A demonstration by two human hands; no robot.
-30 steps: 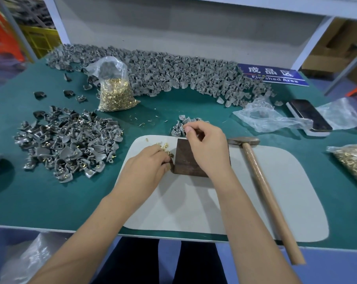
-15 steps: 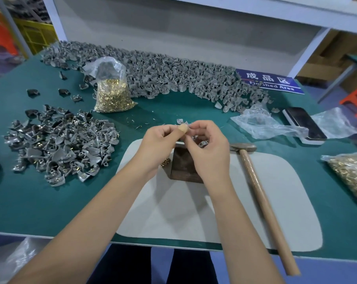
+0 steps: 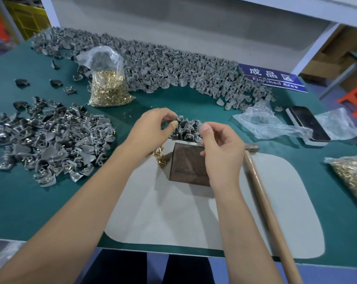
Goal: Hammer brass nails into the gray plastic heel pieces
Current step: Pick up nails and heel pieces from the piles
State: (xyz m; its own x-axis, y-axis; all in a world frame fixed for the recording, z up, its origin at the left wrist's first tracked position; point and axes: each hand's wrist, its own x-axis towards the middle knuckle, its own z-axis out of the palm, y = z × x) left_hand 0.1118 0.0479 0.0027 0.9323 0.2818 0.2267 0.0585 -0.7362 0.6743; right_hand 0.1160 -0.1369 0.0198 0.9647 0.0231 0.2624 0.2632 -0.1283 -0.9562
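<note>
Both hands are hovering over the small heap of gray plastic heel pieces (image 3: 186,130) lying at the far edge of the dark square metal block (image 3: 188,163). The left hand (image 3: 151,130) is pinching something small at its fingertips; the right hand (image 3: 220,148) is curling over the heap, its hold unclear. Loose brass nails (image 3: 159,155) are lying just left of the block. The wooden-handled hammer (image 3: 263,203) is lying right of the block, its handle running toward the person, nearer the right hand.
</note>
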